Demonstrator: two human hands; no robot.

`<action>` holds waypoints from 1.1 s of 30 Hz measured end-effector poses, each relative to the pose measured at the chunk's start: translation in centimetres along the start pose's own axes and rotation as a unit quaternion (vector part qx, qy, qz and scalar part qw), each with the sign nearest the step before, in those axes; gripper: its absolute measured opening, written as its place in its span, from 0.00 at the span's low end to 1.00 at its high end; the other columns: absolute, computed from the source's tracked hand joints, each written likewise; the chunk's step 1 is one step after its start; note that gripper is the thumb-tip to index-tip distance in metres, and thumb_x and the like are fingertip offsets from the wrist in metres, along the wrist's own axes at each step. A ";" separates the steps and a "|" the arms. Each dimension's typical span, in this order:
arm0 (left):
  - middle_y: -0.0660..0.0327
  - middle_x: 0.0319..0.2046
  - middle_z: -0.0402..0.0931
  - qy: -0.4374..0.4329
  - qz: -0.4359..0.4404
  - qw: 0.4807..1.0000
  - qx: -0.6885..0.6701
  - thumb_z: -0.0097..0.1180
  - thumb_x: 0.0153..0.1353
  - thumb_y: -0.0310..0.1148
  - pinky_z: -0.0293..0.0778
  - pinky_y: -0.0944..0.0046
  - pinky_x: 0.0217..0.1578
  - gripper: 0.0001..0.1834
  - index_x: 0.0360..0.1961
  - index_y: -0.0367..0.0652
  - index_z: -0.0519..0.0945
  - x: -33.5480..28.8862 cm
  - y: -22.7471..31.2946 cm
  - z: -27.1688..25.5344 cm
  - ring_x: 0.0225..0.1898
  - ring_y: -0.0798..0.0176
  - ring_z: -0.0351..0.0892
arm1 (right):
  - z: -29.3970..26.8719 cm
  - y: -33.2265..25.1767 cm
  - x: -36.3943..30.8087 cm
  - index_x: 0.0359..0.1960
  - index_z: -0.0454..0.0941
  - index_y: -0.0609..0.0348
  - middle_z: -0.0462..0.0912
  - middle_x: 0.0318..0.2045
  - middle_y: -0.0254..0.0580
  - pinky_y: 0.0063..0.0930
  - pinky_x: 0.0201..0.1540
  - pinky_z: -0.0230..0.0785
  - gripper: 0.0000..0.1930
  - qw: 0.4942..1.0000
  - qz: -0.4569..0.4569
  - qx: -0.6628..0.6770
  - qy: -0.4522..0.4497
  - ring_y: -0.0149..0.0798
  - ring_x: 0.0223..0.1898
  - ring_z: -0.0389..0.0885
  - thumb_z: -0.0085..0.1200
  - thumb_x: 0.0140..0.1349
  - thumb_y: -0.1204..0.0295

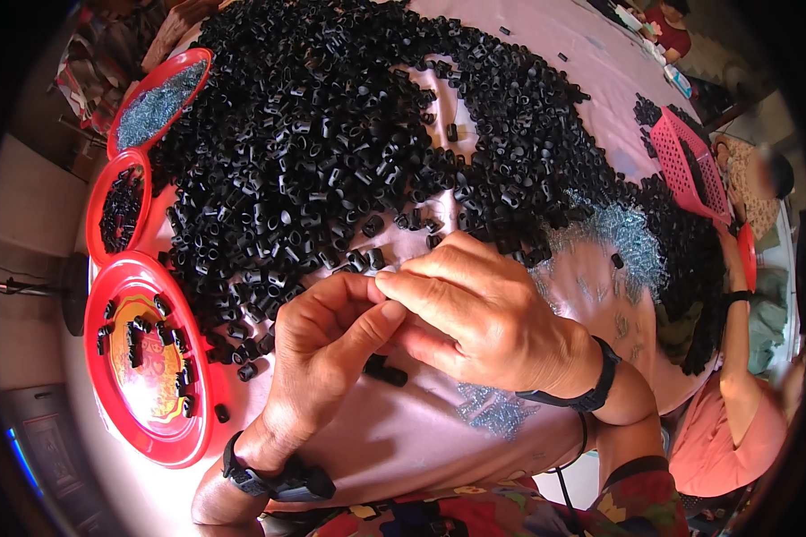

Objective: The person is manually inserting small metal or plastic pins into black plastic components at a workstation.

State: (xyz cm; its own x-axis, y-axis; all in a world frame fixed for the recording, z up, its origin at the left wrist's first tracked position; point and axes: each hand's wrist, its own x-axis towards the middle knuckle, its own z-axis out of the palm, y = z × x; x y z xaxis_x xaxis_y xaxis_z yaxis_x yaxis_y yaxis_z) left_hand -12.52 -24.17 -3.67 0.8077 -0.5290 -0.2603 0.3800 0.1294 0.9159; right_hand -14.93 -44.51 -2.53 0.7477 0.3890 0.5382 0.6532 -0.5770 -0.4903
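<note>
My left hand (330, 347) and my right hand (488, 315) meet fingertip to fingertip above the near side of the table. Both are closed in a pinch, and whatever lies between the fingertips is too small and hidden to make out. Beyond them spreads a large heap of small black ring-shaped plastic parts (278, 134). Under my hands a few black pieces (386, 371) lie on the pink cloth. A patch of small clear bluish pieces (497, 410) lies below my right wrist, and a bigger pile of the same pieces (625, 246) is farther right.
Along the left edge stand a red tray (98, 394) with several black parts, a red bowl (92, 210) of dark pieces and a red dish (204, 61) of bluish pieces. A pink basket (685, 170) stands at the right. Other people sit around, one in an orange top (730, 438).
</note>
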 end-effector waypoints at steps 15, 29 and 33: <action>0.63 0.40 0.84 -0.007 0.007 0.999 -0.045 0.59 0.73 0.26 0.76 0.73 0.43 0.08 0.49 0.34 0.80 -0.3 0.2 0.4 0.40 0.76 0.80 | 0.6 0.1 0.0 0.53 0.82 0.66 0.85 0.41 0.45 0.38 0.42 0.78 0.30 0.999 0.027 -0.002 0.017 0.48 0.40 0.83 0.76 0.44 0.74; 0.62 0.31 0.84 -0.043 -0.035 0.998 0.033 0.51 0.79 0.36 0.78 0.70 0.38 0.17 0.41 0.32 0.85 -0.2 -0.1 0.2 0.34 0.73 0.81 | 0.2 0.6 -0.1 0.49 0.81 0.68 0.85 0.39 0.47 0.39 0.38 0.78 0.27 0.999 0.005 -0.031 -0.015 0.48 0.34 0.83 0.71 0.42 0.78; 0.61 0.34 0.85 -0.043 -0.032 0.998 0.039 0.50 0.79 0.37 0.79 0.69 0.39 0.18 0.42 0.32 0.85 -0.3 -0.4 0.0 0.35 0.73 0.82 | 0.5 0.8 -0.2 0.48 0.81 0.68 0.86 0.38 0.47 0.38 0.39 0.78 0.25 0.999 -0.011 -0.037 -0.002 0.47 0.35 0.83 0.72 0.43 0.77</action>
State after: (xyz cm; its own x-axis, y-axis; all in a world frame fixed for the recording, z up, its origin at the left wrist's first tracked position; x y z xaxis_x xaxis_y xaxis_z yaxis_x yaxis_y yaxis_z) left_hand -12.94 -24.10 -3.91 0.7407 -0.6038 -0.2945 0.3900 0.0296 0.9203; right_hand -14.49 -44.70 -3.41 0.7339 0.4052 0.5451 0.6589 -0.6195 -0.4267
